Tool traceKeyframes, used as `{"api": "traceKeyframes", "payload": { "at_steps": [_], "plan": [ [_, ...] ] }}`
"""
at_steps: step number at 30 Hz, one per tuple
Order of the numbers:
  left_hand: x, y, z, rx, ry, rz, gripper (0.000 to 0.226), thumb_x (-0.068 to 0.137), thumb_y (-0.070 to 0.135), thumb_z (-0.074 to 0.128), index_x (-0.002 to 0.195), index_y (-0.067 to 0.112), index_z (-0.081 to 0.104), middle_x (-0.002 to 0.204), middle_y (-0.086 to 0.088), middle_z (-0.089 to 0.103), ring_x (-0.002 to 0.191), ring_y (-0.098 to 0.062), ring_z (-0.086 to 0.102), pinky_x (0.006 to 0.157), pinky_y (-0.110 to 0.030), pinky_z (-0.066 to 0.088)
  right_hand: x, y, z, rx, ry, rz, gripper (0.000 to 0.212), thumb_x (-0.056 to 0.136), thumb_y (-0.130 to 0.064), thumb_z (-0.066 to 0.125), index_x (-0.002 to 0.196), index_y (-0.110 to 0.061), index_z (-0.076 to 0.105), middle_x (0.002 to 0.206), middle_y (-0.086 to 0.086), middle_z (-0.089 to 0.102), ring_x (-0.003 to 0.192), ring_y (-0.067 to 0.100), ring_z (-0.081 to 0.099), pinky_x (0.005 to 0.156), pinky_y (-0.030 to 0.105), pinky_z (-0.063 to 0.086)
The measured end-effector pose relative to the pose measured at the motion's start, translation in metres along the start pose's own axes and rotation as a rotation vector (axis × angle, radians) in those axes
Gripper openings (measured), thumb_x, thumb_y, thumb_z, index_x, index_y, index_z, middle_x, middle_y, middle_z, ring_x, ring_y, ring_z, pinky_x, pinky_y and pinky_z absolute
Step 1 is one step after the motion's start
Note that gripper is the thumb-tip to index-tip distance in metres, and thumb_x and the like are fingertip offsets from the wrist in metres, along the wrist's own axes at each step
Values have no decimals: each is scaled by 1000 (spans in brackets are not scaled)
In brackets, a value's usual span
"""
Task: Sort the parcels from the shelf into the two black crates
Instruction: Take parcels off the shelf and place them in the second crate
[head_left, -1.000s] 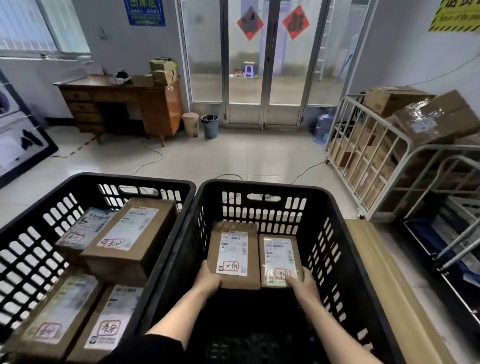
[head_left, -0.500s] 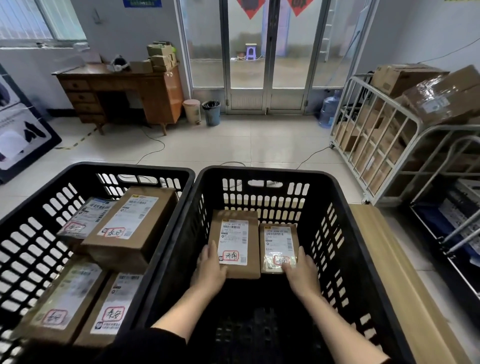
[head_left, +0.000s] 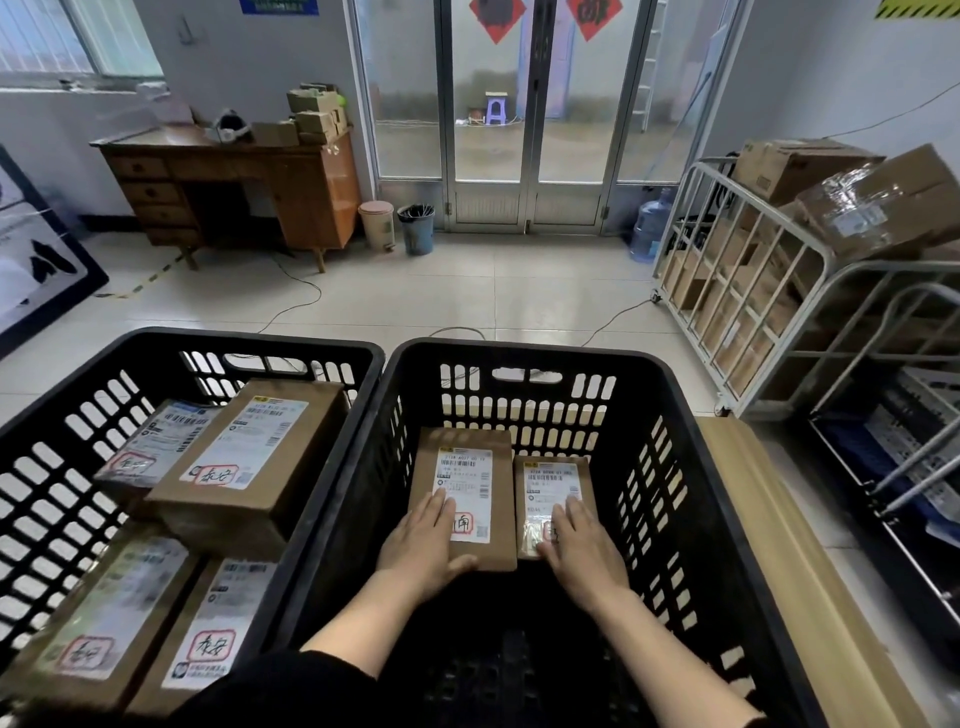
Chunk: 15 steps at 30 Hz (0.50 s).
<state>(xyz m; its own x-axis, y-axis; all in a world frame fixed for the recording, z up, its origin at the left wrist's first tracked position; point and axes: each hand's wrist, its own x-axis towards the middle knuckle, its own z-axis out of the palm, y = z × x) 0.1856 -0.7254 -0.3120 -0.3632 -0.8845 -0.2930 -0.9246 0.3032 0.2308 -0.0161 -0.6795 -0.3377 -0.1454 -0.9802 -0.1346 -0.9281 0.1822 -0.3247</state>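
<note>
My left hand (head_left: 423, 545) lies flat, fingers straight, on the larger parcel (head_left: 462, 467). My right hand (head_left: 579, 545) lies flat on the smaller parcel (head_left: 550, 483) touching it. Both parcels rest under my palms in the right crate (head_left: 524, 351). Beyond my left hand, the left crate (head_left: 208, 338) holds four parcels (head_left: 244, 452). So six look sorted; what remains on the shelf I cannot see.

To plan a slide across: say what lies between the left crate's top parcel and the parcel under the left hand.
Head view: two slotted walls side by side, the left crate's right one and the right crate's left one.
</note>
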Motion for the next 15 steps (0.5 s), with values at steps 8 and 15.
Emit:
{"api": "traceKeyframes", "payload": {
  "at_steps": [8, 15],
  "plan": [
    [-1, -3, 5, -15, 8, 15, 86, 89, 56, 44, 150, 14, -1, 159, -2, -8, 146, -16, -9, 119, -31, -1, -3, 4, 11, -63, 10, -23, 61, 98, -43, 32, 148, -14, 14, 158, 7, 5, 146, 21, 0, 118, 35, 8],
    [-2, 1, -3, 13, -23, 1, 87, 88, 56, 46, 150, 13, 1, 159, -3, -6, 146, -17, -7, 120, -33, 3, -3, -4, 0, -118, -84, 5, 62, 99, -42, 29, 149, -12, 9, 158, 9, 1, 146, 22, -4, 118, 34, 5]
  ]
}}
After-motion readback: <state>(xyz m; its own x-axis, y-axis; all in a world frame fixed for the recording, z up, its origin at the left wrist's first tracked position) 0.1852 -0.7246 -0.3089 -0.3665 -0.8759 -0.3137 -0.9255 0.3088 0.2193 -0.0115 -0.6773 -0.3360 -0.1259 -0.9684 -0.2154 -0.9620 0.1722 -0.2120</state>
